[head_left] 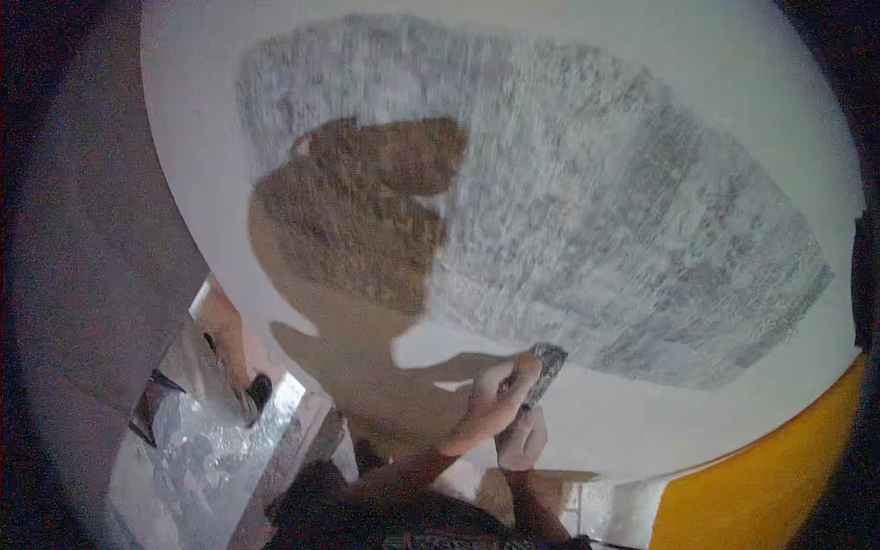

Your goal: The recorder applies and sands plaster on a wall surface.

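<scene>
Step in hand, as I judge it: abrading the wall coat along the lower edge of the worked area. My left hand (490,408) holds a small grey sanding pad (548,367) against the white wall (660,431); my fingers (522,374) are clamped on the pad, thumb side toward me. My right hand (522,440) sits just below and behind the left, touching it; it appears curled, but I cannot tell whether it grips anything.

Position of the pad: at the near lower border of the large grey scuffed patch (596,202), where scuffed coat meets smooth white coat.

Next move, as a judgement: the pad needs to stay flat on the wall with even pressure, stroke overlapping the patch edge. A tilted pad could gouge the coat.

Surface: the scuffed patch spreads far and right across most of the wall. My shadow (357,220) falls on its left part and below it, brown-toned. A yellow band (779,477) borders the wall at the near right.

Room: on the near left, a sheet of crinkled plastic film (202,440) lies below me beside a grey adjoining wall (92,238). Details there are blurred.
</scene>
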`<state>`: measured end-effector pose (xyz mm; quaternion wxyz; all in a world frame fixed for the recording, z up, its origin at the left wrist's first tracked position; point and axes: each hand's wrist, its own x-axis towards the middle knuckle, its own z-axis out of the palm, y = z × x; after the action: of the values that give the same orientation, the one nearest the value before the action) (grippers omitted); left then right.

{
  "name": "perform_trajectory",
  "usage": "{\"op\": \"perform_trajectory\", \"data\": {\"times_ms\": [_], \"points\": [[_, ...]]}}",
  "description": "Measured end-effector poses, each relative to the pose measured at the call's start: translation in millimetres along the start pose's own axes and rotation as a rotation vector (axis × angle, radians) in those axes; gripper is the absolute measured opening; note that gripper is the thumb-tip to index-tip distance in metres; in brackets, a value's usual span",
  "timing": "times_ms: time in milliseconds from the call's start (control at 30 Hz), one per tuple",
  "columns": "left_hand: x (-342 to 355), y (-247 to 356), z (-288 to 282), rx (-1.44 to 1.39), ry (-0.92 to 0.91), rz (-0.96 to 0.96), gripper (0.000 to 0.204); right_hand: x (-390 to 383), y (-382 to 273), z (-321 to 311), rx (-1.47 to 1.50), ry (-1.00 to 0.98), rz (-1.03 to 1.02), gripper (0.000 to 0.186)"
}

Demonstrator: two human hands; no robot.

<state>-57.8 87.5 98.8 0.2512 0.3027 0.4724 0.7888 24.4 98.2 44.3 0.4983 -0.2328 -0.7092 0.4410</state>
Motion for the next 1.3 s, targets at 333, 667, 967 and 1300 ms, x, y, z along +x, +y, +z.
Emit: {"op": "perform_trajectory", "data": {"times_ms": [333,667,967,1300], "points": [[-15,-18,-37,0.326,0.16,0.06,0.041,-5,8,2,-0.053,-0.147,0.032,0.037],[-15,3,-35,0.522,0.101,-0.027,0.042,-24,27,18,0.249,-0.087,0.218,0.043],[-3,-14,-13,0.432,-0.087,0.029,0.042,-15,11,4,0.403,0.03,0.289,0.039],[-8,-13,-38,0.413,0.14,0.012,0.044,-27,20,23,0.142,-0.025,0.168,0.035]]}}
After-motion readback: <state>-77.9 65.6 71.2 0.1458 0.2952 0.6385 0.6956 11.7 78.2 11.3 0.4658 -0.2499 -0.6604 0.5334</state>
